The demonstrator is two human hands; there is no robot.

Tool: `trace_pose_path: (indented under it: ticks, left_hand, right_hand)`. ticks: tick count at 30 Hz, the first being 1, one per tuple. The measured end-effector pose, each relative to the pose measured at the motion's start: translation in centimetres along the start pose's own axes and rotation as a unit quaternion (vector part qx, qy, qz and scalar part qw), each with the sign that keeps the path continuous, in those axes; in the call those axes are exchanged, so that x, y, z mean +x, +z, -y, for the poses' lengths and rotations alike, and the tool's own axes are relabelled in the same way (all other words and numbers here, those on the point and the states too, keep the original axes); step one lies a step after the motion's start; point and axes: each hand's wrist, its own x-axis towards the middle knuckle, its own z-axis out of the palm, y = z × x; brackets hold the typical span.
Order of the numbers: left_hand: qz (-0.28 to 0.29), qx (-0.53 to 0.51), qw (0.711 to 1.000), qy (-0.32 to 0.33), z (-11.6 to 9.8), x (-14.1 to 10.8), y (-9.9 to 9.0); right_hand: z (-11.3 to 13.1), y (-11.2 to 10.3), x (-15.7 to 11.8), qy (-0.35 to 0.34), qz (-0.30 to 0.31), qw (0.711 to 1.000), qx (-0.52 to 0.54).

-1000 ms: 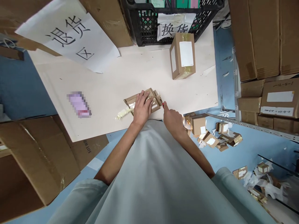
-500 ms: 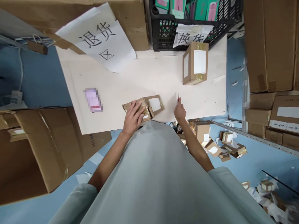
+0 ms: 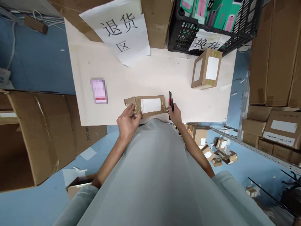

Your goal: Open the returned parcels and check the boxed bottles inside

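Cardboard carton held at its left end, utility knife in hand

The left end of the cardboard carton (image 3: pixel 146 106) is pinched between thumb and fingers of the left hand (image 3: pixel 129 121). In the right hand (image 3: pixel 175 114) the utility knife (image 3: pixel 171 103) is gripped, blade exposed and pointed away from the body; whether the carton's right end is touched by its fingers cannot be told. The carton is laid label-up near the front edge of the desk (image 3: pixel 162 73). The step is judged to be handling of the taped carton, with the knife kept ready. Any further cut would call for a firm hold and fingers clear of the blade. Beyond, a taped box (image 3: pixel 207 69) is stood before the black plastic crate (image 3: pixel 182 36).
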Motion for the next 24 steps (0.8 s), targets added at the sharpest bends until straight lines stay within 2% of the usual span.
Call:
trace_pose_path:
  ticks: [3,6,9,10,12,15,17,20,24]
  left_hand:
    - [0.006,-0.027,0.998,-0.048,2.1,1.3,0.6]
    - [0.049,-0.087,0.99,-0.095,4.4,2.6,2.4]
    - [0.097,-0.156,0.981,-0.069,5.3,3.4,4.5]
    - [0.106,-0.168,0.979,-0.05,5.3,3.6,5.1]
    - [0.12,-0.18,0.976,-0.025,5.1,3.9,6.0]
    - [0.143,-0.191,0.97,-0.041,4.8,4.5,6.7]
    - [0.156,-0.197,0.966,-0.061,4.8,5.0,7.0]
    - [0.162,-0.203,0.963,-0.075,5.0,5.4,7.2]
    - [0.167,-0.209,0.96,-0.078,5.2,5.4,7.1]
  right_hand:
    - [1.4,-0.3,-0.6,-0.01,-0.012,1.0,-0.007]
    - [2.6,-1.5,-1.1,-0.008,-0.029,0.996,-0.084]
    - [4.8,-3.0,-1.7,-0.026,-0.051,0.973,-0.222]
    - [5.8,-3.5,-2.0,-0.04,-0.04,0.962,-0.267]
    - [8.0,-4.3,-2.5,-0.078,0.02,0.934,-0.347]
    - [11.3,-4.6,-2.8,-0.136,0.146,0.87,-0.451]
    - [12.8,-4.2,-2.6,-0.147,0.204,0.823,-0.509]
    - [14.0,-3.4,-1.9,-0.153,0.245,0.772,-0.566]
    - [15.0,-2.6,-1.0,-0.171,0.263,0.738,-0.598]
